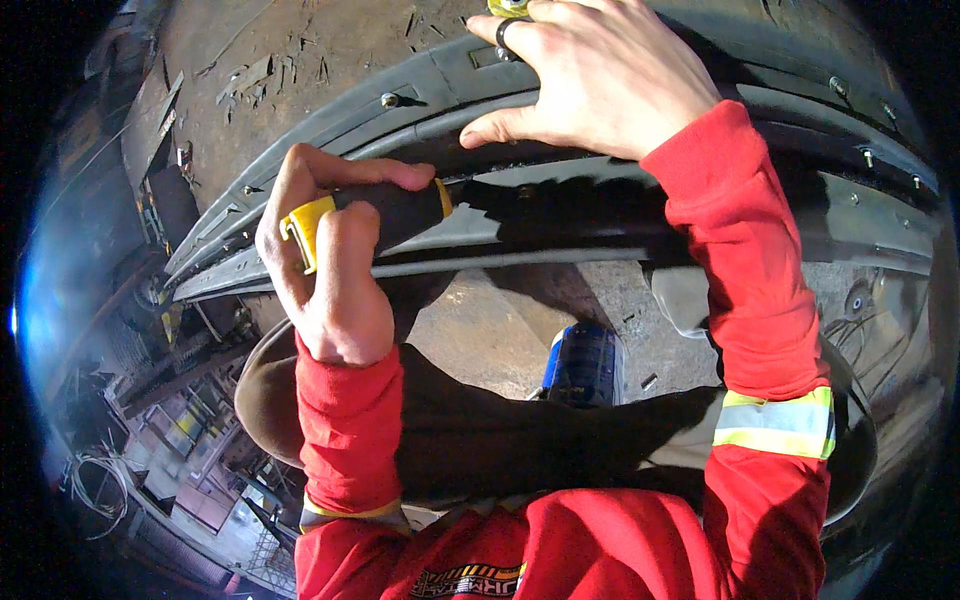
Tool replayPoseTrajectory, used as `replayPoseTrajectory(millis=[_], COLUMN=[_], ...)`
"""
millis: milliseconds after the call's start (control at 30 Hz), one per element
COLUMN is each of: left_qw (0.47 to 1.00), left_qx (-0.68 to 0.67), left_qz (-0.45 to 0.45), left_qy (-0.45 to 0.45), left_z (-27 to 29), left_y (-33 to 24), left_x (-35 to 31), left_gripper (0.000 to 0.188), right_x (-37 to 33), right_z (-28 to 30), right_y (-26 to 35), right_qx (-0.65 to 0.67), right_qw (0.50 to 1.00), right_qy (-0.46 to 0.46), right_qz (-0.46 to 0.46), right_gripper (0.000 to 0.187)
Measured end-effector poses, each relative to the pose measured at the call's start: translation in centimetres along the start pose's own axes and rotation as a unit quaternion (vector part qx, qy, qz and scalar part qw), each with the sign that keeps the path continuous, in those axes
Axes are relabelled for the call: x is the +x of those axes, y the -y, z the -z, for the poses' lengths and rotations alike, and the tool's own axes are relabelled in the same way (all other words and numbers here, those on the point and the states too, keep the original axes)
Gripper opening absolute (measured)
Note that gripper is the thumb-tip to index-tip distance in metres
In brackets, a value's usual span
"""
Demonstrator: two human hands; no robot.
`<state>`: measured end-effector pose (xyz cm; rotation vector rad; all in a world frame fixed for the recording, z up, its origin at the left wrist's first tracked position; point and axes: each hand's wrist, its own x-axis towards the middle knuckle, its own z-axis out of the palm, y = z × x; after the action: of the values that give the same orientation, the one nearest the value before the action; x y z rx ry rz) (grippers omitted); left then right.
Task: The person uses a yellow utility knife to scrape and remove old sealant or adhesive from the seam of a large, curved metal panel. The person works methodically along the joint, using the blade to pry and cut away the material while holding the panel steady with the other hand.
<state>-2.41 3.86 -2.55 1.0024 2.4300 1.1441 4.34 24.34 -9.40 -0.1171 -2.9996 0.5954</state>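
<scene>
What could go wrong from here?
1. The black ring on the bare right hand could snag on nearby bolts.
2. The left hand might slip on the black-and-yellow tool, scraping bare skin against the metal rails.
3. The blue can between the legs could get knocked.

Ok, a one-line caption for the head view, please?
Left hand grips a black-and-yellow tool; right hand is above curved, bolted metal strips.
</scene>
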Motion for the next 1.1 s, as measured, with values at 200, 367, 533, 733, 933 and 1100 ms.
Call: replayPoseTrajectory(millis=[200, 367, 533, 733, 933, 1100], left_qw=[0.996, 0.981, 0.999, 0.998, 0.995, 0.991], left_qx=[-0.064, -0.112, -0.01, 0.011, -0.072, -0.082], left_qz=[0.065, 0.157, 0.038, -0.024, 0.067, 0.098], left_qy=[0.0, 0.012, 0.018, 0.064, 0.025, 0.033], left_z=[-0.3, -0.8, -0.1, 0.7, -0.1, -0.3], left_y=[1.6, 0.5, 0.4, 1.2, 1.9, 0.8], left_x=[0.6, 1.7, 1.2, 1.6, 1.8, 2.2], left_gripper=[0.012, 0.014, 0.02, 0.019, 0.025, 0.02], right_x=[0.1, 0.2, 0.1, -0.3, -0.1, 0.1], right_z=[0.0, -1.8, 0.2, -0.5, 0.0, 0.0], right_y=[0.2, -0.7, 0.0, -0.4, 0.0, -0.1], right_qx=[0.004, -0.003, 0.02, 0.001, 0.023, 0.004], right_qw=[1.0, 0.997, 1.0, 0.999, 0.999, 0.999], right_qy=[-0.009, -0.067, -0.014, -0.042, -0.025, -0.029], right_qz=[0.008, 0.024, 0.018, 0.024, 0.013, 0.016], right_gripper=[0.075, 0.076, 0.075, 0.072, 0.052, 0.05])
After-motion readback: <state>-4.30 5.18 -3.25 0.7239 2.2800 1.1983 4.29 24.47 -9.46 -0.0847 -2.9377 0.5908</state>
